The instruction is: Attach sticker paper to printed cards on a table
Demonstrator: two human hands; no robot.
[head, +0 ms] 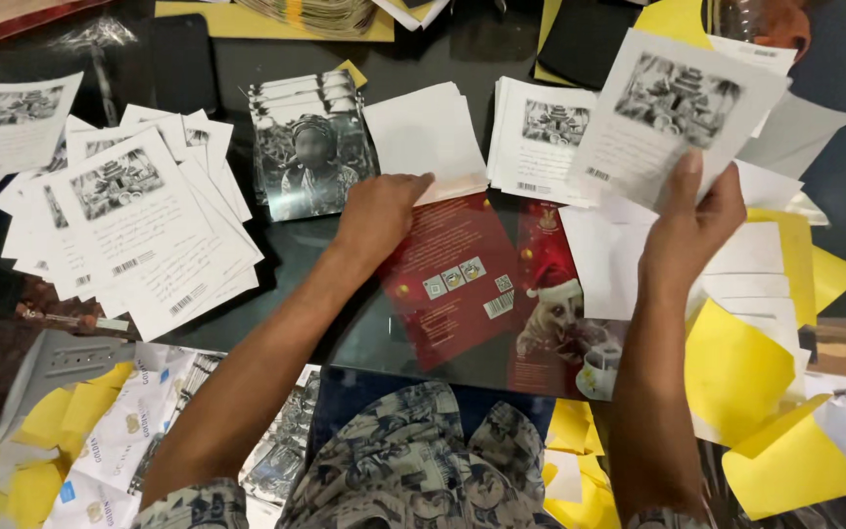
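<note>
The printed card (673, 113) you hold up is a white sheet with a black-and-white picture near its top, lines of small text under it and a barcode at the lower left corner. It tilts to the right and hangs above the right side of the table, over a scatter of blank white sheets (736, 269). Your right hand (689, 230) grips it by the bottom edge: the fingers lie against its face, pressed together, and the thumb is hidden behind, so you cannot see how it closes.

Your left hand (376, 211) lies palm down with the fingers curled, the fingertips resting on the lower edge of a small stack of blank white cards (426, 137). That stack sits just left of a neat pile of printed cards (540, 137) like the one you hold, and the raised card overlaps that pile's right edge.

Under both hands a red booklet (457, 279) lies open on the dark glass table (296, 250), with small squares and a barcode on its left page and a dog in a red cap on its right.

Left of your left hand stands a stack of black-and-white photographs (310, 157) of a seated figure. Further left, more printed cards (139, 230) fan out loosely. Yellow paper sheets (746, 382) lie at the right edge and near your lap.
</note>
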